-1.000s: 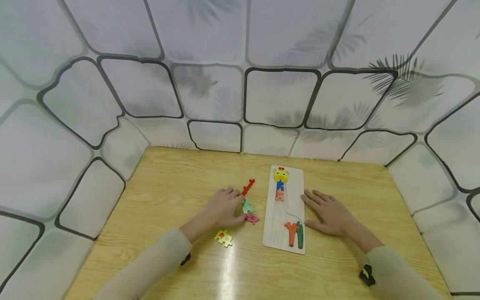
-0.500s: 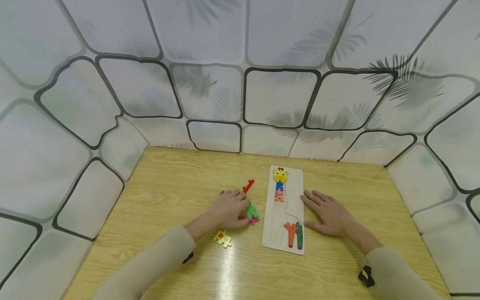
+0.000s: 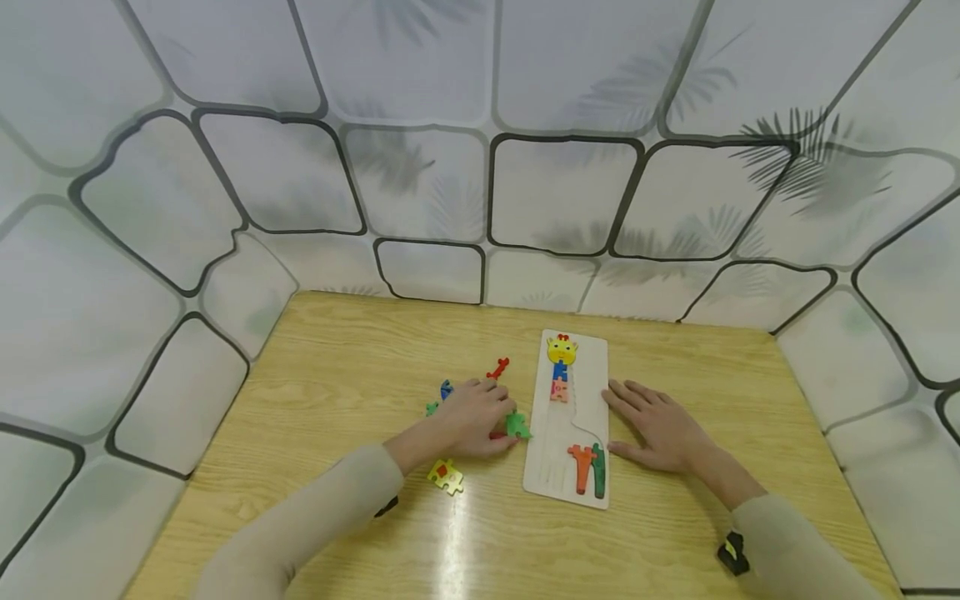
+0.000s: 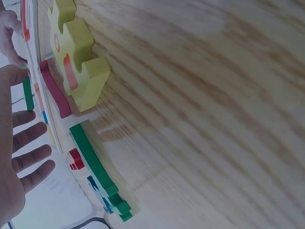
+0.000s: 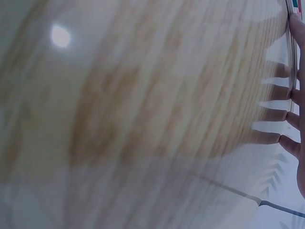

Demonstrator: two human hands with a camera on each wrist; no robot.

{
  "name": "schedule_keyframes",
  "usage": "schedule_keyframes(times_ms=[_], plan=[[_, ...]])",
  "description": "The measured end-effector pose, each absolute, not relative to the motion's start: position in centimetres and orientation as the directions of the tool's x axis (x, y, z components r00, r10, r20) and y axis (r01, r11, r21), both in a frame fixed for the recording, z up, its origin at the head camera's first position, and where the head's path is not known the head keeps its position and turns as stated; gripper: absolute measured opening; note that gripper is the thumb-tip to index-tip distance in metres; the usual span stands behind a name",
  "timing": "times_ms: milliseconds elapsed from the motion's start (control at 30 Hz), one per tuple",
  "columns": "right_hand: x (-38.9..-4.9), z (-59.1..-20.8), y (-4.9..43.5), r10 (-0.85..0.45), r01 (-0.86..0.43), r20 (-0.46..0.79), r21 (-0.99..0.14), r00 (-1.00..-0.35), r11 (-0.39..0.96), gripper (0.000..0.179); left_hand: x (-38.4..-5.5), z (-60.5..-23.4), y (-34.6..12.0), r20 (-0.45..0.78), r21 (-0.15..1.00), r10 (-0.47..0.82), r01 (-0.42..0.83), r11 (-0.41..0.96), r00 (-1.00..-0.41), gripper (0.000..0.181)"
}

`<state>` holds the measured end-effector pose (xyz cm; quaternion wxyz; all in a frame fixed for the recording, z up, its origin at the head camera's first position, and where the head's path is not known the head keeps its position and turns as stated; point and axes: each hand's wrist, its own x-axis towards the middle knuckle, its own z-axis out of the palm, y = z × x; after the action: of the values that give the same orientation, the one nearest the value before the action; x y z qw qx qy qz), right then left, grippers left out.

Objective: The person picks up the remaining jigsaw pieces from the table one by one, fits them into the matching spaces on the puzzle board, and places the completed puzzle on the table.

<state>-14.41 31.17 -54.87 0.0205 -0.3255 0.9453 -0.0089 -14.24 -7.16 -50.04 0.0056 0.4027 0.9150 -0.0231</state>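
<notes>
Woodgrain table (image 3: 337, 358) against patterned walls (image 3: 562, 196)

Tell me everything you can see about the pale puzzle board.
The puzzle board is a pale, apparently wooden rectangle with rounded corners, lying flat on the table. It bears a yellow giraffe head, a blue piece and a pinkish piece in a column, plus an orange leg and a dark green leg at its near end. A thin curved line runs across it. The right hand touches its right edge.
</notes>
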Motion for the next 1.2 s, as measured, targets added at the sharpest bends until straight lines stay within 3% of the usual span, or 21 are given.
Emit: schedule_keyframes(times_ms=[933, 1200], plan=[[-14.2, -54.4, 30.8, -0.619, -0.617, -0.026, -0.053, -0.785, 0.785, 0.085, -16.9, -50.1, -5.3, -0.098, -0.028, 0.866, 0.871, 0.490, -0.491, 0.054], [-14.3, -54.5, 30.9, -0.623, -0.622, -0.013, -0.047, -0.782, 0.782, 0.085, -17.8, -50.6, -4.2, -0.125, -0.014, 0.855, 0.863, 0.505, -0.503, 0.054]])
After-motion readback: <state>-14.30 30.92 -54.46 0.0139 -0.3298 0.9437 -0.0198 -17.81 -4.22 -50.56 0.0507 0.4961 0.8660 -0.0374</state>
